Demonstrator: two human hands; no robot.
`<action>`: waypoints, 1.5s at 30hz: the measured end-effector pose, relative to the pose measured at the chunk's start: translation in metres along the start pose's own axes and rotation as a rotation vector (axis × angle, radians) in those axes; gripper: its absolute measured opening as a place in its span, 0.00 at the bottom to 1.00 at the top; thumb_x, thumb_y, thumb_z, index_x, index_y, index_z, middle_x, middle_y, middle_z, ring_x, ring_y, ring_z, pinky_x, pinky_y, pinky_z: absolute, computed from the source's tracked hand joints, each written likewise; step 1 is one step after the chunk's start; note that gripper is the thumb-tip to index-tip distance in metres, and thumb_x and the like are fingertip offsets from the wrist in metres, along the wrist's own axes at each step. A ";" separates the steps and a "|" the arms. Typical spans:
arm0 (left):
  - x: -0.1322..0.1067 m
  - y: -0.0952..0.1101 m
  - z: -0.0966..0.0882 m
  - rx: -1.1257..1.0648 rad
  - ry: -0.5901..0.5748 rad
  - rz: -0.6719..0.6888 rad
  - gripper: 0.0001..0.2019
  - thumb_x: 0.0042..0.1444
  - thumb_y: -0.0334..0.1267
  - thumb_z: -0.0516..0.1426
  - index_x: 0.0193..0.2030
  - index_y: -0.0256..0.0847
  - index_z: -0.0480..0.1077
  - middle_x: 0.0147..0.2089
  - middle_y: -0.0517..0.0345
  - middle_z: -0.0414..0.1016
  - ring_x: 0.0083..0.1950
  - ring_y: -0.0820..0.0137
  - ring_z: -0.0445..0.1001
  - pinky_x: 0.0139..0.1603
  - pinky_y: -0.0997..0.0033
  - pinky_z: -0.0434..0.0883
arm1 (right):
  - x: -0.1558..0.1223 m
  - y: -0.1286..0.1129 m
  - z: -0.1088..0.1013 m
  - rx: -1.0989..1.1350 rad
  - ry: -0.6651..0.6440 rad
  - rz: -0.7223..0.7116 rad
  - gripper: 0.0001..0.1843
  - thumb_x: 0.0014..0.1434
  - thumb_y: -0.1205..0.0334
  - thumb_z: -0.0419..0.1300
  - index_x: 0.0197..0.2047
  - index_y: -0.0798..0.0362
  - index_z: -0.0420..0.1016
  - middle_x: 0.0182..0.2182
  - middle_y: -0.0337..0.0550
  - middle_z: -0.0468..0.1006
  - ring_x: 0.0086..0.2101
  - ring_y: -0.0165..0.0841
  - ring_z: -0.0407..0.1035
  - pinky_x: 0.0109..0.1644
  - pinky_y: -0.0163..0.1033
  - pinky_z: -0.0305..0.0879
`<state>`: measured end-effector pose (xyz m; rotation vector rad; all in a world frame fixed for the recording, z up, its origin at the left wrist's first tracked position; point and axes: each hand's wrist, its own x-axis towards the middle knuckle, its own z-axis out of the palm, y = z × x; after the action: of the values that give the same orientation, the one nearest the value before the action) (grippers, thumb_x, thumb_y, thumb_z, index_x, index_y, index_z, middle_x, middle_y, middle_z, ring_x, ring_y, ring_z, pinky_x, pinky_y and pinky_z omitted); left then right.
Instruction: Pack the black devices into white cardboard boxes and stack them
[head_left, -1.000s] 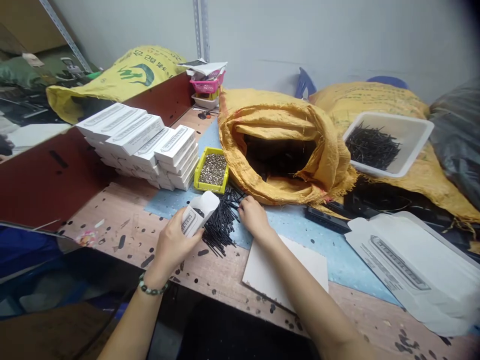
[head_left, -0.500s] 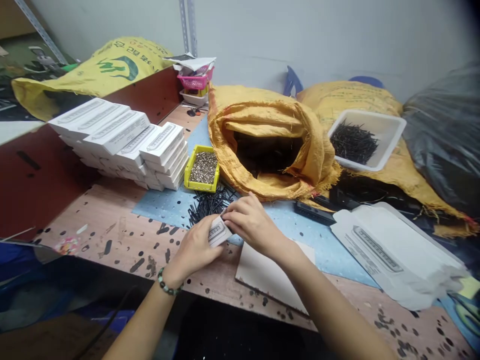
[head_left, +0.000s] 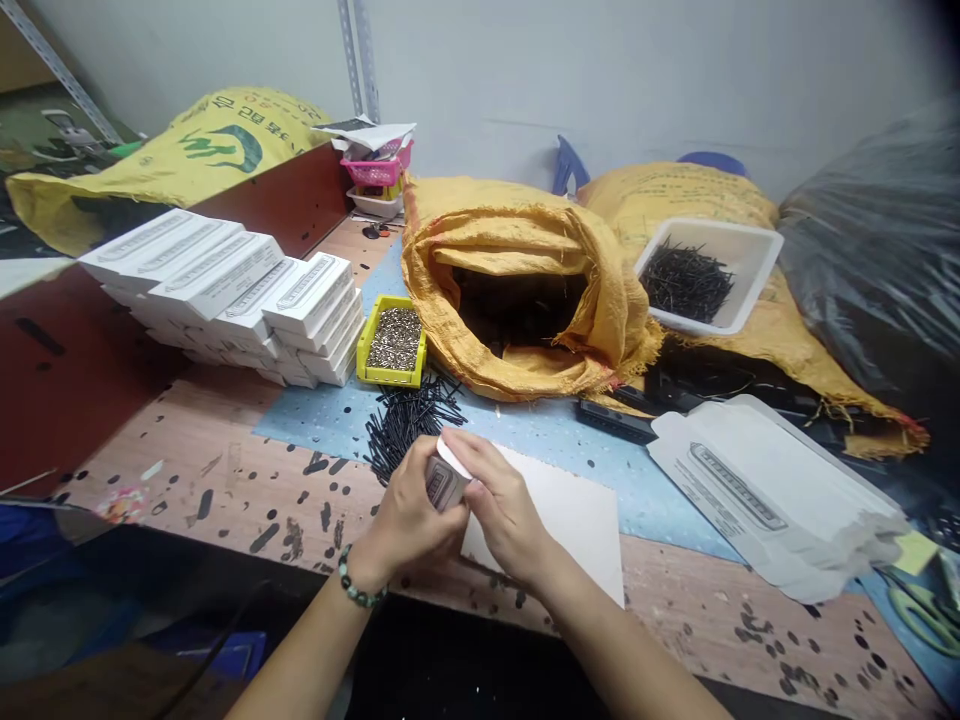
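A white carton (head_left: 448, 482) was held upright, the fingers (head_left: 469, 452) of the left hand (head_left: 409, 525) and right hand (head_left: 504, 510) closed around it; loose black screws (head_left: 405, 425) lay just beyond the fingers on the tabletop (head_left: 180, 440).

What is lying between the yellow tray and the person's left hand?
Head view: loose black nails lie between the yellow tray and left hand.

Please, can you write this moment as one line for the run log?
left hand: white box | right hand: white box | nearby: black fasteners, white card
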<state>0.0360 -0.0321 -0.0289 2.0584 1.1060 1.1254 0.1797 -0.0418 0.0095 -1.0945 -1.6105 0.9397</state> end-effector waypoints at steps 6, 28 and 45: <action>0.008 -0.002 0.002 0.140 0.114 0.298 0.34 0.46 0.25 0.57 0.60 0.40 0.48 0.49 0.48 0.64 0.49 0.63 0.69 0.46 0.61 0.73 | -0.002 -0.007 -0.009 0.166 0.077 0.081 0.11 0.61 0.59 0.59 0.46 0.48 0.75 0.47 0.44 0.78 0.50 0.38 0.71 0.53 0.45 0.70; 0.163 -0.027 -0.183 0.970 0.406 -0.265 0.14 0.52 0.42 0.58 0.44 0.39 0.71 0.48 0.40 0.71 0.51 0.47 0.67 0.50 0.40 0.66 | 0.168 0.093 -0.083 -0.628 0.207 0.176 0.22 0.58 0.69 0.53 0.56 0.59 0.67 0.57 0.58 0.65 0.58 0.42 0.59 0.63 0.51 0.55; 0.176 -0.100 -0.028 0.442 -0.076 -0.390 0.06 0.51 0.28 0.56 0.33 0.39 0.74 0.43 0.47 0.73 0.49 0.56 0.71 0.51 0.58 0.67 | 0.150 0.086 -0.099 -0.888 0.138 0.251 0.21 0.64 0.57 0.50 0.57 0.56 0.66 0.47 0.54 0.75 0.46 0.43 0.70 0.49 0.45 0.64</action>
<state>0.0270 0.1714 -0.0169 2.0437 1.7448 0.6456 0.2704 0.1355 -0.0028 -1.9447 -1.8355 0.2437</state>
